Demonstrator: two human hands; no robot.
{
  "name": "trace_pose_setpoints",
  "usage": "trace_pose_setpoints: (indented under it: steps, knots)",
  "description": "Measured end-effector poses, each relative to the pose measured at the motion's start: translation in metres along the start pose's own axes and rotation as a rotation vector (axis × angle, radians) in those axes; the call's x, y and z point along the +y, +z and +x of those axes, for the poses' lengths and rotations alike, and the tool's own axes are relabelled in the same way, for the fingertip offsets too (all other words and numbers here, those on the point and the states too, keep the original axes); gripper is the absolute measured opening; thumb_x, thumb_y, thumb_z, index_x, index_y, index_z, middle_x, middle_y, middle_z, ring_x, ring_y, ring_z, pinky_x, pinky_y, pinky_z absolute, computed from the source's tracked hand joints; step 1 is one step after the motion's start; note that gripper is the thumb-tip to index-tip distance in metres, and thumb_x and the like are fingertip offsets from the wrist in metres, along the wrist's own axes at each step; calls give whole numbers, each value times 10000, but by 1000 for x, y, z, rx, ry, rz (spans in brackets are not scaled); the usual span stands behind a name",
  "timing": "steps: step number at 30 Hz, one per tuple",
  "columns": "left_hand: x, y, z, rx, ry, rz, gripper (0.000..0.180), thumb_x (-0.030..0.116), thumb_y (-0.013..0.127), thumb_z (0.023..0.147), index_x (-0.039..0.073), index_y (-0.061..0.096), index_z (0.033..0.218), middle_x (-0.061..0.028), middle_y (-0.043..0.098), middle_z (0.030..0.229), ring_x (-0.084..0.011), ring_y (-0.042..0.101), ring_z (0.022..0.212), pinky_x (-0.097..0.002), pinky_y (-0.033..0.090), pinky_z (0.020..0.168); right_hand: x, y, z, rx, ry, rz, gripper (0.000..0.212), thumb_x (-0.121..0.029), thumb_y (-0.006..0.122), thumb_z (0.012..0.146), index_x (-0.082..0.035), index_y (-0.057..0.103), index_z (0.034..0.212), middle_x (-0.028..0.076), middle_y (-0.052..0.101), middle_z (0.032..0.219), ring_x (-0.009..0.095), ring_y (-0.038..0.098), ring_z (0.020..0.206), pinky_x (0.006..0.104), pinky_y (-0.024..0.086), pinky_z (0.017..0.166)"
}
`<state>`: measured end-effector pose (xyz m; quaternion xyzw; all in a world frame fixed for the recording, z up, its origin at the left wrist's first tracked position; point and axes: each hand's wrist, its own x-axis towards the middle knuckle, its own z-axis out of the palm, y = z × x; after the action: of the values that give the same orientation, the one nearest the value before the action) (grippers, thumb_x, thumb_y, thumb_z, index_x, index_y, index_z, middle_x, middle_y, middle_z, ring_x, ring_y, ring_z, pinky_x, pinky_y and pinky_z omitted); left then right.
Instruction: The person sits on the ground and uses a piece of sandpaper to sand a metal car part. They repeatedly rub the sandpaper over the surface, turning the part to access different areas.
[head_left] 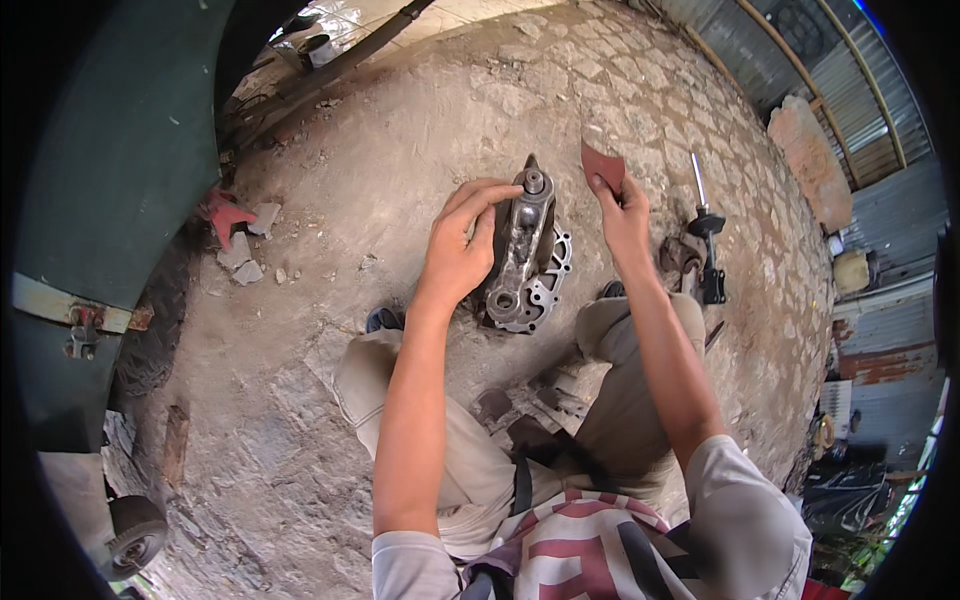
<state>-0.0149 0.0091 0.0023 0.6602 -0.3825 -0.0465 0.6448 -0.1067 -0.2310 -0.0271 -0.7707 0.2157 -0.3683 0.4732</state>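
A grey metal gearbox casing (524, 245) stands on the ground in front of me. It has a long narrow body, a round stub at its far end and a flange with several holes along its right side. My left hand (464, 238) is at the casing's left, fingers stretched out with their tips touching the far end near the stub. Its thumb hangs apart from the fingers, beside the casing. To the right of the casing, my right hand (625, 212) pinches a curved reddish-brown sheet of sandpaper (602, 165) between thumb and fingers, held up off the casing.
On the right lie a shock absorber strut (708, 228) and a rusty metal part (680, 257). A dark green vehicle body (115, 150) fills the left side, with a red stand (228, 216) and broken stones (240, 252) near it. Corrugated metal sheets (885, 345) line the right.
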Motion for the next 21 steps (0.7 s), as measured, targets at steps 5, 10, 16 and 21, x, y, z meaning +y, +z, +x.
trace_pose_setpoints:
  steps: [5,10,16,21]
  knots:
    - [1,-4,0,-50,93,183,580,-197,425,784,131,755,1130,-90,632,1314,-292,564,1269,-379,455,1072,-21,20,-10,-81,77,51,287,-83,638,977,2,660,1249,20,682,972,69,571,874,241,476,769]
    - [-5,-7,3,82,-36,437,623,-206,390,774,109,744,1178,-121,609,1357,-306,560,1295,-384,429,1096,-52,18,-19,-154,-114,-17,330,14,586,955,-45,660,1271,104,704,1115,174,676,983,296,530,867]
    - [-6,-6,2,-52,110,491,614,-179,422,815,133,699,1265,-139,587,1389,-319,534,1323,-404,453,1085,-51,13,-20,-166,-88,1,378,31,579,937,-57,646,1297,135,702,1154,234,693,1014,342,548,871]
    - [-33,-40,-6,85,-243,705,535,-136,399,926,118,639,1332,-149,577,1388,-332,537,1320,-416,455,1078,-58,16,-23,-176,-223,-15,410,37,569,928,-85,647,1312,132,684,1239,303,670,1091,381,541,918]
